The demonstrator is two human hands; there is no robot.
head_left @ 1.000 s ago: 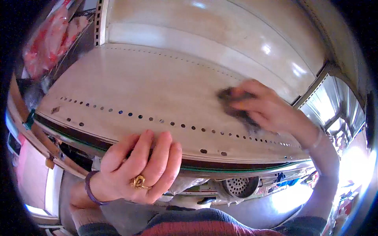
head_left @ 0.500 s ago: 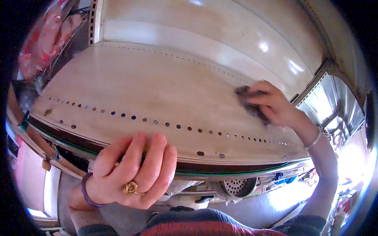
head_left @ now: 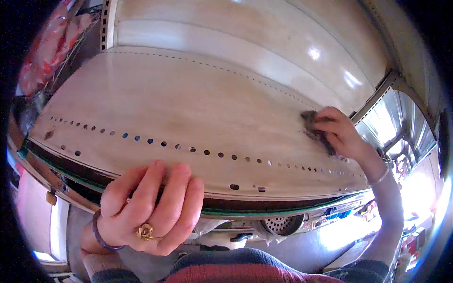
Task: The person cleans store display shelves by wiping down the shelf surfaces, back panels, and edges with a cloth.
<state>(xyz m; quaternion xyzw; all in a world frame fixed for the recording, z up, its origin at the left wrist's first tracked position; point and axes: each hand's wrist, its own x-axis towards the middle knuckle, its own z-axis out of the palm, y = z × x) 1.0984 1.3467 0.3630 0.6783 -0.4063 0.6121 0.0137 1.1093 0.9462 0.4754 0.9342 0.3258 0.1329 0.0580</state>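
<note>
A cream metal shelf (head_left: 188,94) with rows of punched holes and brownish smears fills the middle of the view. On its right side my right hand (head_left: 342,134) presses a bunched dark cloth (head_left: 310,120) against the surface, fingers closed on it. The cloth's exact weave is too blurred to make out. My left hand (head_left: 153,207), wearing a gold ring and a dark bracelet, is curled over the shelf's front edge. Its fingertips touch the top near the hole row, and the palm side is hidden.
A pale back panel (head_left: 245,37) rises behind the shelf. Green-edged glass (head_left: 264,214) runs below the front lip. Red-and-clear plastic bags (head_left: 49,56) hang at the left. Beneath is a round perforated metal part (head_left: 283,225), and a slotted upright (head_left: 104,26) stands at the back left.
My right hand has moved right and slightly down with the dark cloth. My left hand stays at the front edge, a little further left in view, as the whole view shifts slightly.
</note>
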